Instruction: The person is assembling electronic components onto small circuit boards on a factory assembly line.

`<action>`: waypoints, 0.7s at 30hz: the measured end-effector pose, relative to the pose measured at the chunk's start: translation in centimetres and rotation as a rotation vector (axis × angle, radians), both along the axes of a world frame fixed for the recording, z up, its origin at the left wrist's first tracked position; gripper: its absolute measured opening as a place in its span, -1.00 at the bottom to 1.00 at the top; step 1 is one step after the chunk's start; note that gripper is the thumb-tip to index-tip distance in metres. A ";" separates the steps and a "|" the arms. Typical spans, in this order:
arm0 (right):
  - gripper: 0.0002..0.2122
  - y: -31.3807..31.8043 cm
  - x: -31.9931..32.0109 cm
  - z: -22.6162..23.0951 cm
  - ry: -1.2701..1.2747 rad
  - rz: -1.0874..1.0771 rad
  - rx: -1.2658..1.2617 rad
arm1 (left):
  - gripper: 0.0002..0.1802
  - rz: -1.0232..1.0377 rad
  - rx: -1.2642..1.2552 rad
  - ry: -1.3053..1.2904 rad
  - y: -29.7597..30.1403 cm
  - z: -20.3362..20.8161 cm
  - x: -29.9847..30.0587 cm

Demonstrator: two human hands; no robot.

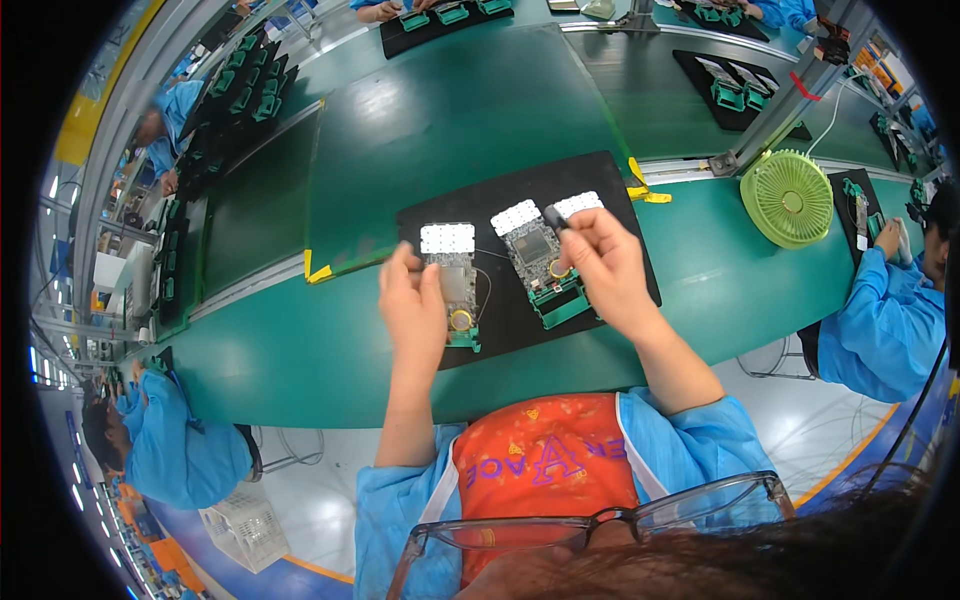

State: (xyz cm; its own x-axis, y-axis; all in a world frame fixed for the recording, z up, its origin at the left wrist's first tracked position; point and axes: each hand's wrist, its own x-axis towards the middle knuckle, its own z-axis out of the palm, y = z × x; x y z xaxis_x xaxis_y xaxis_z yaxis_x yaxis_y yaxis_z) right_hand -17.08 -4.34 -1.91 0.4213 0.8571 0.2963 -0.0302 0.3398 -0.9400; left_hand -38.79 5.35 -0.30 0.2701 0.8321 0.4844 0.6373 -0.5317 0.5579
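A black mat (510,345) lies before me with circuit boards on green holders. The left circuit board (458,285) has a white dotted top, a grey metal shield and a round gold part. My left hand (412,310) is at its left edge, thumb and fingers apart; whether it touches the board is unclear. My right hand (612,268) pinches a small black piece (555,217) above the middle circuit board (530,248), which is tilted. Behind that hand, a third board's white dotted end (580,203) shows; the rest is hidden. A thin wire runs between the boards.
A green fan (787,199) stands right of the mat on the green table (260,350). Yellow tape (318,268) marks a raised panel's corners. Across the table, a black tray (735,88) bears more boards. Co-workers in blue sit left (185,440) and right (885,310).
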 end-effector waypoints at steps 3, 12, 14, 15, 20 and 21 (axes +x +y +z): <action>-0.90 0.3 1.7 -1.1 0.075 -0.065 0.022 | -0.33 -0.078 0.015 0.079 -1.3 0.5 2.9; -0.91 0.4 1.1 -1.4 0.208 0.062 0.080 | -0.14 -0.232 -0.297 -0.057 -1.4 -6.5 8.3; -0.91 0.1 1.5 -1.5 0.212 0.091 0.059 | -0.15 -0.260 -0.509 -0.285 -1.9 -5.0 9.2; -0.91 0.2 1.5 -1.5 0.215 0.082 0.062 | -0.15 -0.269 -0.719 -0.521 -2.0 -4.5 9.5; -0.91 -0.1 1.9 -1.7 -0.123 0.075 -0.131 | -0.22 -0.448 -0.755 -0.886 -0.6 -3.4 7.0; -0.90 -0.2 2.0 -1.8 -0.169 0.082 -0.165 | -0.25 -0.511 -0.751 -0.925 -0.6 -2.3 6.5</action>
State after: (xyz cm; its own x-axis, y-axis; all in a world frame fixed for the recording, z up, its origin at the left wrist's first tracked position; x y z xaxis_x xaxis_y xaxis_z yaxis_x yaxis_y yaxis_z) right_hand -15.07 -4.57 -3.69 0.3047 0.9290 0.2100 0.1115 0.1842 -0.9765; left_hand -32.25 4.71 -2.60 0.4535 0.8827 0.1236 -0.3238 0.0339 0.9455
